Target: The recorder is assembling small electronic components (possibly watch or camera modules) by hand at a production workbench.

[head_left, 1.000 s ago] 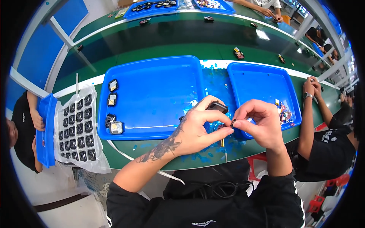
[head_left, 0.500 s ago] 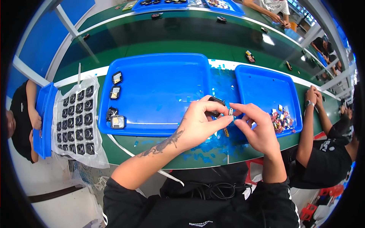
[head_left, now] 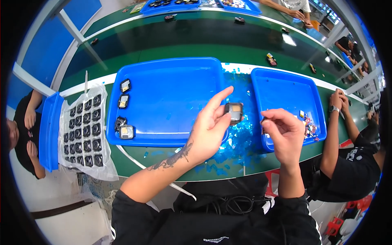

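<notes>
Steady unit (head_left: 234, 113), gentle pinch

My left hand (head_left: 207, 132) grips the unit at its edge, the thumb beside it and the index finger stretched free. The unit is above the scraps (head_left: 228, 143), between the large tray (head_left: 163, 85) and the small tray (head_left: 281, 90). My right hand (head_left: 287, 132) pinches a dark bit (head_left: 263, 119), too small for me to identify, apart from the unit. I think I should keep the unit level and pinch gently, so nothing slips.

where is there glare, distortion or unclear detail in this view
In the head view: white glare patch on the dark green belt; blue scraps glint; fisheye distortion bows the white strip; the dark piece in the right hand is too small to make out.
</notes>
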Demonstrator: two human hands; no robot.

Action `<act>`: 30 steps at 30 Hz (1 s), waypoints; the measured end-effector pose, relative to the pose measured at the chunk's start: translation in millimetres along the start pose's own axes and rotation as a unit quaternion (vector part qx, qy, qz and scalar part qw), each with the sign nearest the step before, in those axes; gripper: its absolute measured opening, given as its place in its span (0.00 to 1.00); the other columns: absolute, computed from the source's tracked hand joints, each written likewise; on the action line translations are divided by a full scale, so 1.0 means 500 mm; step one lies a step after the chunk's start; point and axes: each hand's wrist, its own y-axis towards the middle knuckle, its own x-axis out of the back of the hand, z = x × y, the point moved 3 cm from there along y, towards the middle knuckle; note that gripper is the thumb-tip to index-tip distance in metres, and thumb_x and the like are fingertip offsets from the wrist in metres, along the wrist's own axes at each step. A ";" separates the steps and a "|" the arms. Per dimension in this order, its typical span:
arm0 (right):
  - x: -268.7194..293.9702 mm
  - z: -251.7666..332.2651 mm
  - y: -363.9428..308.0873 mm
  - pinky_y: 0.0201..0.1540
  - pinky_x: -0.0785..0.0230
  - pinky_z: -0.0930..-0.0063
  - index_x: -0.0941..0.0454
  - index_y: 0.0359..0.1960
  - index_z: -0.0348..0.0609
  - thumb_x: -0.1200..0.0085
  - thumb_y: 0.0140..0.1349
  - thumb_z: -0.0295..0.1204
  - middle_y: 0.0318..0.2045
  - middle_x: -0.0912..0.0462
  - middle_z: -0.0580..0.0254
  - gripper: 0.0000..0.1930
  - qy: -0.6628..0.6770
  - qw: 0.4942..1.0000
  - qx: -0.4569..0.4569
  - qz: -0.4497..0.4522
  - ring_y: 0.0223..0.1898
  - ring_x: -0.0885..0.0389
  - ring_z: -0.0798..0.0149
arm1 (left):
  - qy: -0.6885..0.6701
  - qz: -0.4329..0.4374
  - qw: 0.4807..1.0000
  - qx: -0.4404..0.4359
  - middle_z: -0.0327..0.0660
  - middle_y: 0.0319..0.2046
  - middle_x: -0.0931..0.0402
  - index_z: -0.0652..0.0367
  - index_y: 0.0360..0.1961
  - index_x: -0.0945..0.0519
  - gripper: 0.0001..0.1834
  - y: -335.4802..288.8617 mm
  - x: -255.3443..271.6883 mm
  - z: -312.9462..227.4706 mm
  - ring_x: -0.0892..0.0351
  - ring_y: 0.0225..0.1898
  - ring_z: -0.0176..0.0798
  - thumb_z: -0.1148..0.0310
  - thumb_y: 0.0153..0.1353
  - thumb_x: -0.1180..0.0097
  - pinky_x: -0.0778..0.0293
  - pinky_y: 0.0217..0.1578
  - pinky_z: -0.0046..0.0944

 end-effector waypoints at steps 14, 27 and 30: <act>-0.056 -0.006 0.012 0.21 0.45 0.85 0.19 0.34 0.36 0.37 0.55 0.18 0.25 0.17 0.67 0.06 -0.090 0.994 0.062 -0.029 0.19 0.32 0.83 | 0.005 0.007 1.000 0.002 0.48 0.52 0.22 0.71 0.58 0.27 0.20 -0.005 -0.006 0.005 0.22 0.52 0.35 0.80 0.65 0.47 0.25 0.53 0.32; -0.043 0.027 0.003 0.20 0.42 0.84 0.17 0.31 0.36 0.36 0.53 0.18 0.22 0.18 0.67 0.04 -0.144 0.988 0.059 -0.022 0.18 0.31 0.80 | -0.062 0.043 0.997 -0.008 0.51 0.55 0.24 0.72 0.59 0.29 0.21 -0.005 -0.020 0.009 0.24 0.56 0.40 0.81 0.64 0.47 0.28 0.59 0.38; -0.043 0.031 0.003 0.20 0.42 0.83 0.17 0.31 0.37 0.36 0.53 0.19 0.23 0.17 0.65 0.04 -0.149 0.986 0.072 -0.027 0.18 0.31 0.80 | -0.049 0.046 0.998 -0.009 0.52 0.55 0.25 0.72 0.59 0.29 0.21 -0.010 -0.023 0.010 0.24 0.57 0.40 0.81 0.64 0.47 0.28 0.59 0.38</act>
